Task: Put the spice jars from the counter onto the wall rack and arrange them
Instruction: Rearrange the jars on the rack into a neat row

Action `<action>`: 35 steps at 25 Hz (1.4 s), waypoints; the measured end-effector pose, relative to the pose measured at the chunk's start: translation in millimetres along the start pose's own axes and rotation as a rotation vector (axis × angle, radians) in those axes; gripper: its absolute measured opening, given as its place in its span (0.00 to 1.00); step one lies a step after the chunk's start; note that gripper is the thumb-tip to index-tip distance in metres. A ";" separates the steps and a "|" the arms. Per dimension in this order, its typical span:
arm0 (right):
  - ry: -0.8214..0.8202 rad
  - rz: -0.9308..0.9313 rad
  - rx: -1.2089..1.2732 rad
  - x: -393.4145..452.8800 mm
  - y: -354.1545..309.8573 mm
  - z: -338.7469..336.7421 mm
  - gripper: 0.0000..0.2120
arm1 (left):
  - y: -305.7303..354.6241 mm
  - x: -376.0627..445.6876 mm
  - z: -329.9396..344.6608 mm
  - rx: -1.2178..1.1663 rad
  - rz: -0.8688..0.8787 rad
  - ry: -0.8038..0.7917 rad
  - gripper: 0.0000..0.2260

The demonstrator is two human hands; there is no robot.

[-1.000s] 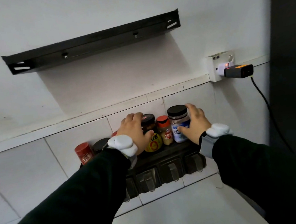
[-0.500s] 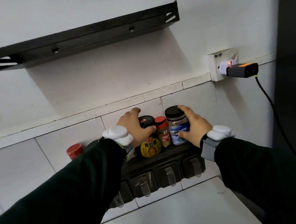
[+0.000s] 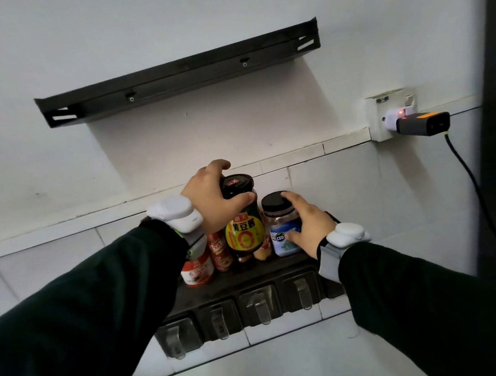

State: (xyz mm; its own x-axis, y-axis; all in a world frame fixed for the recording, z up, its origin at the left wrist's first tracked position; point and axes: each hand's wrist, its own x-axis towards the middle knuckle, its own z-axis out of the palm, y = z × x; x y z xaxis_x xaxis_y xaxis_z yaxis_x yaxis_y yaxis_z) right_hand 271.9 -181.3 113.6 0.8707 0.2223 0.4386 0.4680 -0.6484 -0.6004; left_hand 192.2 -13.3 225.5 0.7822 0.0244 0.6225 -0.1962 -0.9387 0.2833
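The left hand (image 3: 210,197) is clasped around the neck of the yellow-label jar (image 3: 243,220), just below its black lid, and the jar seems a little raised above its neighbours. The right hand (image 3: 305,227) is wrapped around the side of the blue-label jar (image 3: 281,224), which stands on the lower rack (image 3: 252,282). Both jars look like glass or hard plastic: stiff, smooth, probably rather heavy, so a grip around the body is safer than the lid. Below the left wrist stand 2 red-label bottles (image 3: 219,251) very close, easy to knock. The upper shelf (image 3: 178,74) is well above both hands.
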 end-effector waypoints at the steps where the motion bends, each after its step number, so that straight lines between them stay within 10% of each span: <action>1: -0.002 -0.008 -0.008 0.1 -2.3 2.3 0.37 | 0.2 0.3 -2.2 -0.004 0.000 0.009 0.31; 15: -0.059 0.127 0.089 -15.5 53.1 -61.0 0.28 | 70.5 20.6 72.7 -0.186 0.061 -0.085 0.28; 35: -0.074 0.150 0.220 -2.1 83.8 -36.2 0.30 | 33.6 40.1 127.6 0.137 0.209 -0.160 0.23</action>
State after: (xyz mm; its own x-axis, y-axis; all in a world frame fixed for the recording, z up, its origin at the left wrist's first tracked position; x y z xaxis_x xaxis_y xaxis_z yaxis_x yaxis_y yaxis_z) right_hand 303.8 -262.5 86.6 0.9375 0.1939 0.2888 0.3478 -0.5063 -0.7891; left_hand 292.4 -87.8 166.9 0.8184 -0.2188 0.5313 -0.2901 -0.9555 0.0533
